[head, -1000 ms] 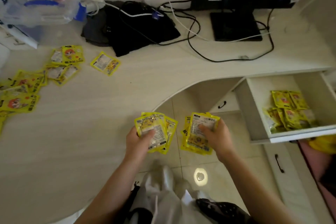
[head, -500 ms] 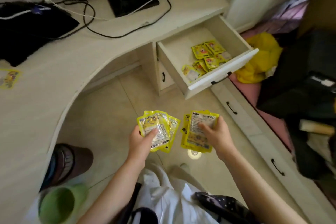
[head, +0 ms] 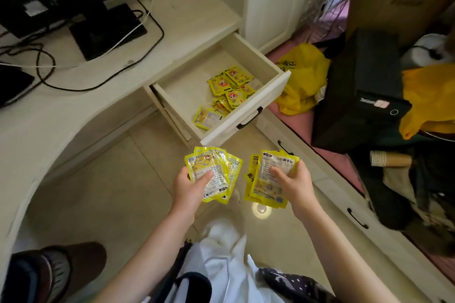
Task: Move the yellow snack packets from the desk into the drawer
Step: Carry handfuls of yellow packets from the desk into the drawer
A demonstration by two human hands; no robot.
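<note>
Cream desk, open drawer

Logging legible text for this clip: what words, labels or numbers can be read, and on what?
Packets in the right hand: large characters at the top of the front packet, blurred, not readable.
Packets in the left hand: fine print, too small.
Black box: pale logo, blurred.
Yellow bag: dark print, unreadable.

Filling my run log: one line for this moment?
left hand: holds packets | right hand: holds packets | drawer: open
</note>
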